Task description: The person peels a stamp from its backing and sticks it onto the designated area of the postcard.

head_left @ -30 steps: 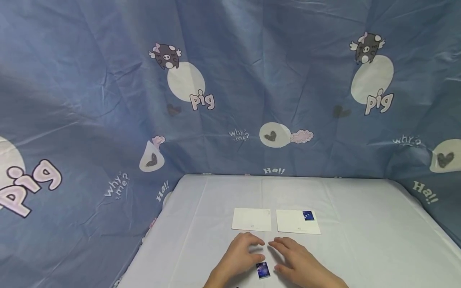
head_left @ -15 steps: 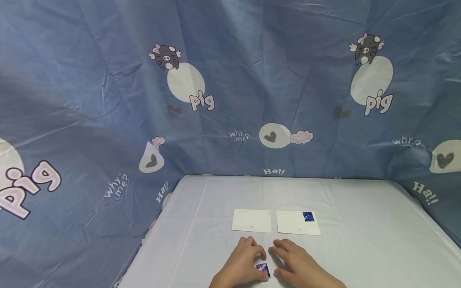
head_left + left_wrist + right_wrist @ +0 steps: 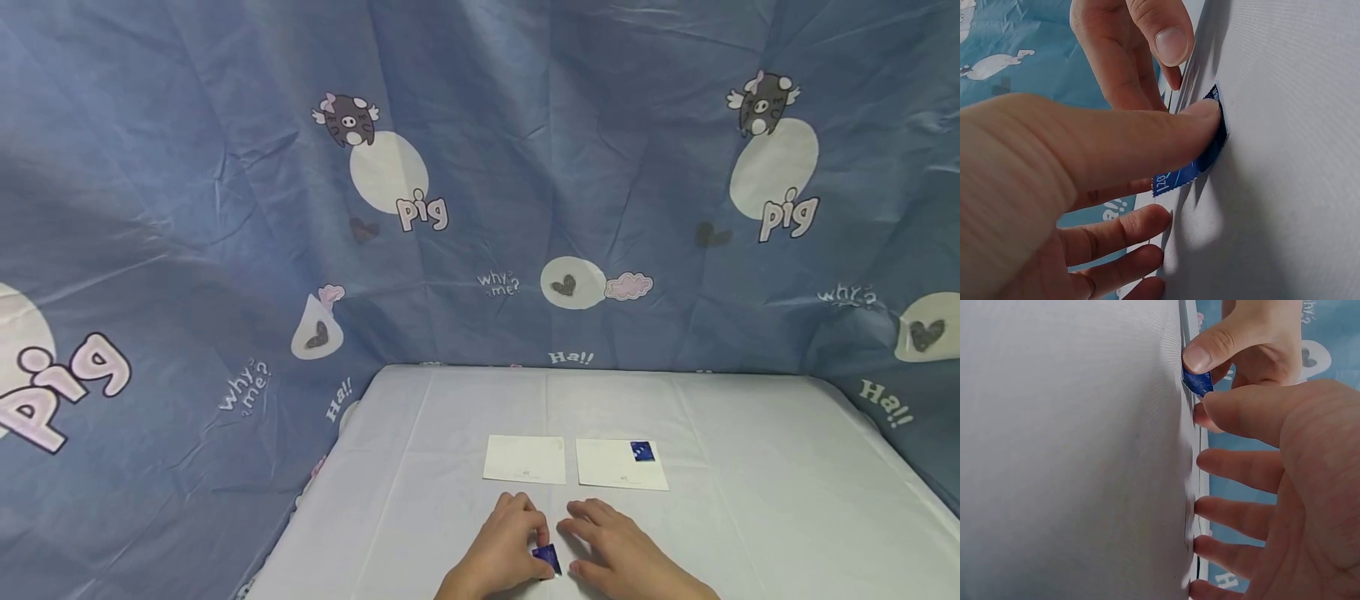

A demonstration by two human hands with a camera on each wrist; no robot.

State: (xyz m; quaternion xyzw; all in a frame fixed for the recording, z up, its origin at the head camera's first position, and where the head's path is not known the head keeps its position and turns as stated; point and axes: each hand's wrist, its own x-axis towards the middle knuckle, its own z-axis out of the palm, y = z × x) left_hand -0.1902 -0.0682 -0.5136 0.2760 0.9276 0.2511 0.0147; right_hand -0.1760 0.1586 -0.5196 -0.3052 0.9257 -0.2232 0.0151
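A small dark-blue stamp (image 3: 549, 556) with perforated edges is between the thumb and fingers of my left hand (image 3: 504, 543), at the front of the table. In the left wrist view the thumb lies on the stamp (image 3: 1175, 180), which bends upward at one end. My right hand (image 3: 613, 546) rests just to the right, fingers spread and relaxed, holding nothing. From the right wrist, its thumb tip appears close beside the stamp's lower corner. Beyond the hands lie two white postcards, one on the left (image 3: 523, 458) and one on the right (image 3: 609, 463).
A similar blue stamp (image 3: 642, 452) sits in the upper right corner of the right postcard. White cloth covers the table (image 3: 757, 500). A blue curtain (image 3: 480, 167) with pig prints hangs behind it and along the sides.
My left hand has drawn nearer to me, and its thumb and fingers have closed on the stamp, which now bends. My right hand has barely moved; the postcards lie as before.
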